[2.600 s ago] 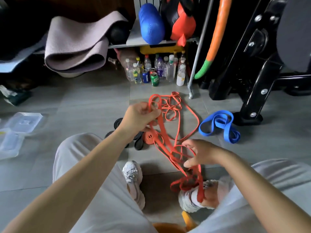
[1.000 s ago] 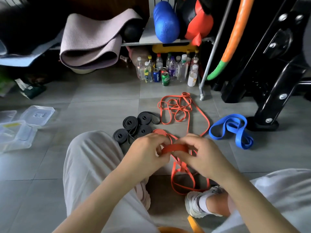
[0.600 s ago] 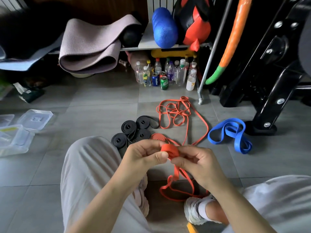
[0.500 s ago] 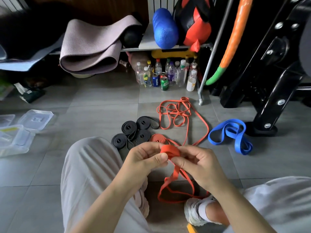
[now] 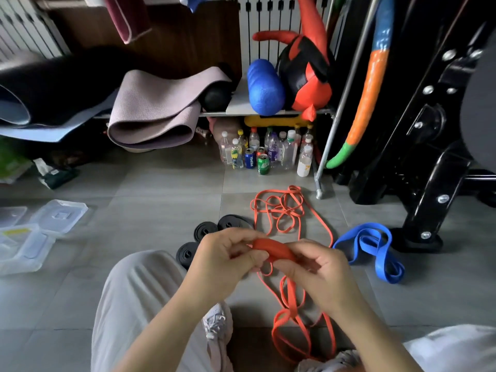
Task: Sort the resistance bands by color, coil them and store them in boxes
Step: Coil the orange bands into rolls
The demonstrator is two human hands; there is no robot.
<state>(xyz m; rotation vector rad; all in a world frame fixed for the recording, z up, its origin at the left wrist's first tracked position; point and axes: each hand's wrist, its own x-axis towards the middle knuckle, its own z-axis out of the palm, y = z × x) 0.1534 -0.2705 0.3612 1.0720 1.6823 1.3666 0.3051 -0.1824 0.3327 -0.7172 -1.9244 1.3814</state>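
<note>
Hanging above the floor (image 5: 161, 210), an orange band (image 5: 273, 251) is pinched at its rolled end between the curled fingers of the left hand (image 5: 228, 261) and the right hand (image 5: 319, 269), its loose tail trailing down onto it. Coiled black bands (image 5: 204, 232) are seen just beyond the left hand, a blue band (image 5: 373, 245) toward the floor's right edge, and clear boxes (image 5: 26, 245) at its left edge.

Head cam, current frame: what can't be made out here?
Head view only:
- Orange coil: turn count hidden by fingers of left hand and right hand.
- Black coils: total unclear; left hand and knee cover some.
- Clear boxes: blurred, cut by left edge; contents unreadable.
- Bottles: most labels too small.
</note>
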